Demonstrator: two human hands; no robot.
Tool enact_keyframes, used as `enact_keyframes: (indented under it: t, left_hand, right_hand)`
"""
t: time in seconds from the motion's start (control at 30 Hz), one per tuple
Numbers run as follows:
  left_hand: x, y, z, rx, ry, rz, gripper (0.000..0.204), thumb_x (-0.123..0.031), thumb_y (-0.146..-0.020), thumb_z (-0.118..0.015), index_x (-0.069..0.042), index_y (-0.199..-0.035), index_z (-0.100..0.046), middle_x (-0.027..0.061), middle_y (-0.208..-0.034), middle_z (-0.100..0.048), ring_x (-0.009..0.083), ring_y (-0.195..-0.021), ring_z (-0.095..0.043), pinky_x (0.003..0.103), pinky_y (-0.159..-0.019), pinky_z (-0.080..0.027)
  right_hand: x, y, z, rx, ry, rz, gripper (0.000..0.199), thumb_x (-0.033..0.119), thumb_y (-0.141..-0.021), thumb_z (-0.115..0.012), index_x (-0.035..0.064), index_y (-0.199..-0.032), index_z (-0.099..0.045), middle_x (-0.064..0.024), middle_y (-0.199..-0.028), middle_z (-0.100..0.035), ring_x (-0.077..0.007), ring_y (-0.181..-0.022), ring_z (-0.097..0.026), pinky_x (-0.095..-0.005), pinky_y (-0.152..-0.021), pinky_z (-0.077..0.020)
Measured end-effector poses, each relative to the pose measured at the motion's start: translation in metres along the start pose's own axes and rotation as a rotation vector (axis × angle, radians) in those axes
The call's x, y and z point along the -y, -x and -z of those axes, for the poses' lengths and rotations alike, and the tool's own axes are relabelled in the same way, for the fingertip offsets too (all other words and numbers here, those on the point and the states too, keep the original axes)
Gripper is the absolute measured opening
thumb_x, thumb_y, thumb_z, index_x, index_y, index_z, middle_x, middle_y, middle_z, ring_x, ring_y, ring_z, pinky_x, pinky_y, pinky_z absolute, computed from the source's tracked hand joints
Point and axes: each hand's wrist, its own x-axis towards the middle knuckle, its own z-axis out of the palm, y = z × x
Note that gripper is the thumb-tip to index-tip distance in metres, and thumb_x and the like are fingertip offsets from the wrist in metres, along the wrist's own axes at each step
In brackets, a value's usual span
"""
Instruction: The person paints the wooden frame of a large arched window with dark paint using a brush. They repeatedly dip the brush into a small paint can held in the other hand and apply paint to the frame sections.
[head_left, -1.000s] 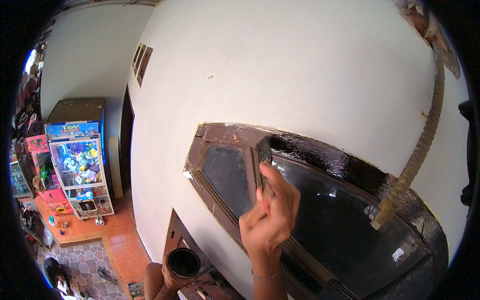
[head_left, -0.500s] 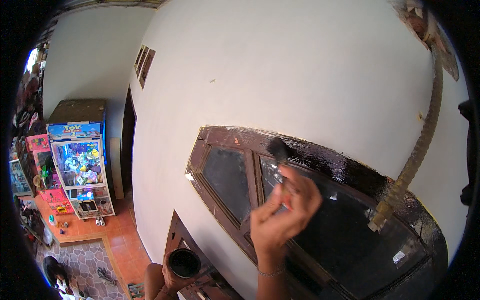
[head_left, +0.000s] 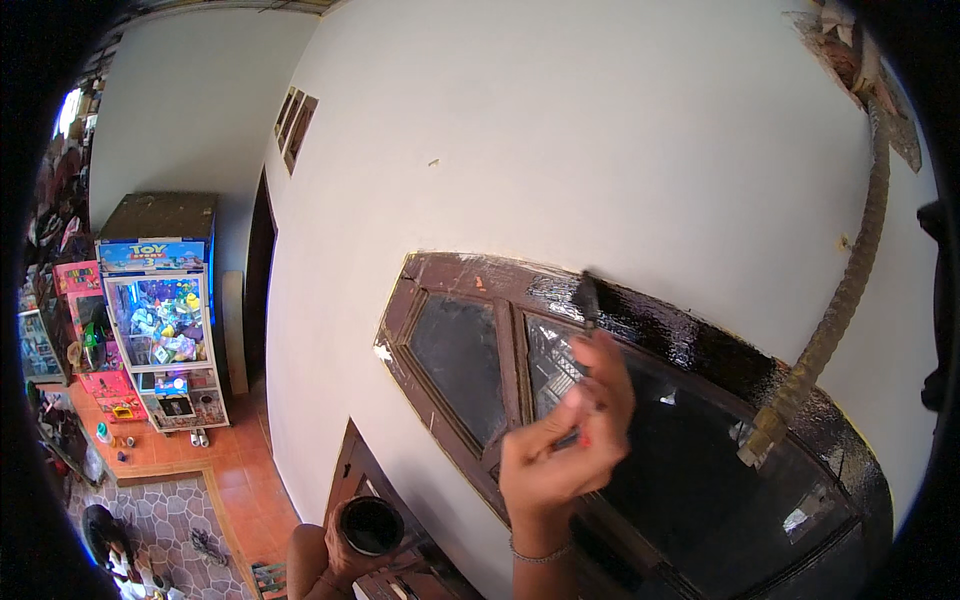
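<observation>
My right hand is closed around the handle of a paintbrush. Its dark bristles touch the upper rail of a brown wooden window frame, close to the white wall. To the right of the brush the rail is glossy black; a thin, streaky wet patch lies just left of it, and farther left the wood is dull brown. Low in the view, my left hand grips a round paint container, with dark paint visible inside. My fingers partly cover the brush handle.
A ridged pole slants down in front of the frame at right. Dark glass panes sit inside the frame. A brown door or window frame stands below. At left are a claw machine, an orange tiled floor and a crouching person.
The brush has moved a little to the right along the upper rail, leaving a wet, streaky stretch on its left. My left hand keeps the paint container in nearly the same place.
</observation>
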Motion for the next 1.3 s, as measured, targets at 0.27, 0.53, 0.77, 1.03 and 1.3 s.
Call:
enact_keyframes:
  t: [0.27,0.53,0.77,1.03,1.3]
  left_hand:
    - [-0.009,-0.005,0.001,-0.022,0.008,-0.045,0.115,-0.039,-0.052,-0.098,-0.001,-0.141,-0.034,0.0167,-0.121,-0.064,0.0331,-0.111,-0.066,0.047,-0.092,-0.055]
    - [-0.010,-0.003,0.001,0.018,0.105,0.057,0.107,-0.042,-0.054,-0.098,-0.004,-0.136,-0.041,0.0147,-0.122,-0.061,0.0325,-0.110,-0.065,0.046,-0.092,-0.055]
    - [-0.001,0.001,-0.002,0.021,0.063,0.056,0.116,-0.042,-0.052,-0.098,-0.005,-0.141,-0.034,0.0148,-0.124,-0.061,0.0328,-0.114,-0.064,0.047,-0.096,-0.055]
    - [0.001,0.000,-0.004,-0.015,0.051,0.042,0.124,-0.035,-0.046,-0.101,-0.001,-0.143,-0.034,0.0180,-0.123,-0.065,0.0328,-0.115,-0.066,0.047,-0.097,-0.055]
    - [-0.003,-0.002,0.001,0.030,0.067,0.020,0.118,-0.041,-0.055,-0.098,-0.001,-0.143,-0.031,0.0184,-0.128,-0.058,0.0346,-0.115,-0.064,0.046,-0.095,-0.055]
  right_hand:
    - [-0.002,0.002,-0.007,0.053,0.093,-0.095,0.020,-0.002,-0.101,-0.050,-0.0024,-0.118,-0.040,-0.0228,-0.114,-0.062,-0.0339,-0.104,-0.065,-0.0405,-0.089,-0.0539]
    - [0.009,0.003,-0.021,0.258,0.031,-0.028,0.022,-0.007,-0.098,-0.051,-0.0029,-0.115,-0.039,-0.0231,-0.114,-0.060,-0.0405,-0.105,-0.063,-0.0475,-0.093,-0.0535]
    - [0.002,0.015,-0.021,-0.022,-0.024,0.036,0.019,-0.006,-0.099,-0.047,-0.0017,-0.115,-0.038,-0.0225,-0.111,-0.060,-0.0396,-0.102,-0.063,-0.0500,-0.092,-0.0538]
    - [0.000,0.018,-0.026,-0.077,0.061,-0.118,0.026,-0.005,-0.099,-0.050,-0.0017,-0.120,-0.036,-0.0228,-0.113,-0.059,-0.0380,-0.102,-0.063,-0.0493,-0.090,-0.0518]
    - [0.004,0.006,-0.033,0.170,0.087,-0.162,0.023,-0.005,-0.099,-0.050,-0.0030,-0.118,-0.037,-0.0234,-0.114,-0.059,-0.0370,-0.101,-0.063,-0.0463,-0.088,-0.0520]
